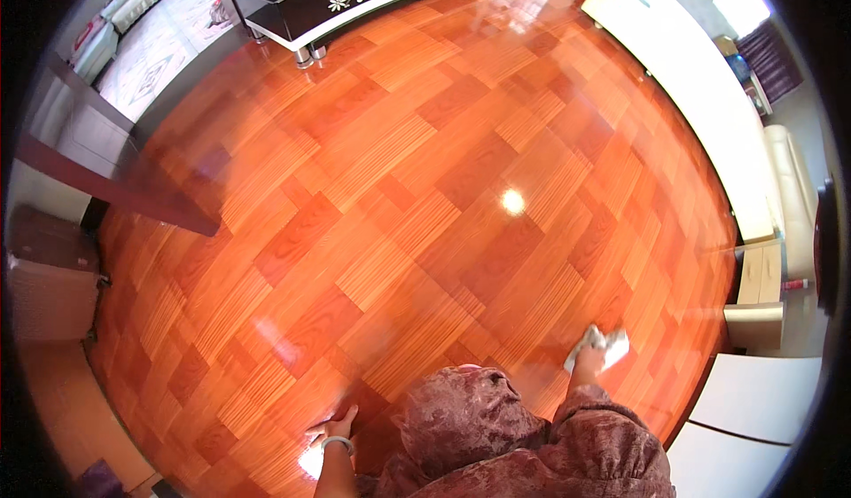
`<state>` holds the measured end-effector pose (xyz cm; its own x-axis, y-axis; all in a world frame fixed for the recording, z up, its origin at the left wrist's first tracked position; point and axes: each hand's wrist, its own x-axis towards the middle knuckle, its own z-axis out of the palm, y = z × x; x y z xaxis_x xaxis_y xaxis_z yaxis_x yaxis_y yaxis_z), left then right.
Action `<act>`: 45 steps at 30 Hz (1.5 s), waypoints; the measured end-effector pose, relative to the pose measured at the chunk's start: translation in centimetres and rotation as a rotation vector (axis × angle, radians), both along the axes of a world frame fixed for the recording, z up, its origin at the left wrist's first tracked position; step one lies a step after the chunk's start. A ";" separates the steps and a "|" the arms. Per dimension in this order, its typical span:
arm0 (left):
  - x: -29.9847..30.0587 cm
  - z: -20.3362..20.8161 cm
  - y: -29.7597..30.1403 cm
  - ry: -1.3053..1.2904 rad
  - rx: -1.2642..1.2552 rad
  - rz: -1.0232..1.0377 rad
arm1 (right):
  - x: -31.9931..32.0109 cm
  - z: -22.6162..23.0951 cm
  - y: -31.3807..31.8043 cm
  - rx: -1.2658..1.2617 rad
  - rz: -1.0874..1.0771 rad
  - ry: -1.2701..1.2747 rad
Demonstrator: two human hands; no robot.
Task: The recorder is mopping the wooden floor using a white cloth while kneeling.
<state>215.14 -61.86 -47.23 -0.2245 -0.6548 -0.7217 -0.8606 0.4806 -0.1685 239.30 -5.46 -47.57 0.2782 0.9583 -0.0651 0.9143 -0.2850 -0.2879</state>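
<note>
My right hand (589,359) presses a crumpled white and grey cloth (614,346) against the shiny reddish wooden floor (425,232). Its fingers are partly covered by the cloth. Farther left, my left hand (334,429) rests on the floor with its fingers apart and nothing in it. A pale bracelet (337,443) circles that wrist. Between the two arms shows my knee in brown, mottled clothing (465,409).
A dark low cabinet (306,19) with white flowers stands at the far side. An open brown door (124,183) juts in from the left. A long cream piece of furniture (700,90) runs along the right, with a bedside cabinet (760,275) and white cabinet (753,400) nearer.
</note>
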 end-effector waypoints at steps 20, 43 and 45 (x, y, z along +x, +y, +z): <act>-0.6 -0.8 0.3 -0.104 0.002 0.089 | -53.6 -1.5 -18.6 -0.034 1.226 0.109; -0.6 1.6 0.3 -0.095 -0.024 0.074 | -50.8 7.5 -27.0 -0.289 2.097 -0.243; -1.7 2.8 2.1 -0.120 -0.004 0.036 | -51.0 3.9 -18.3 -0.082 1.696 -0.168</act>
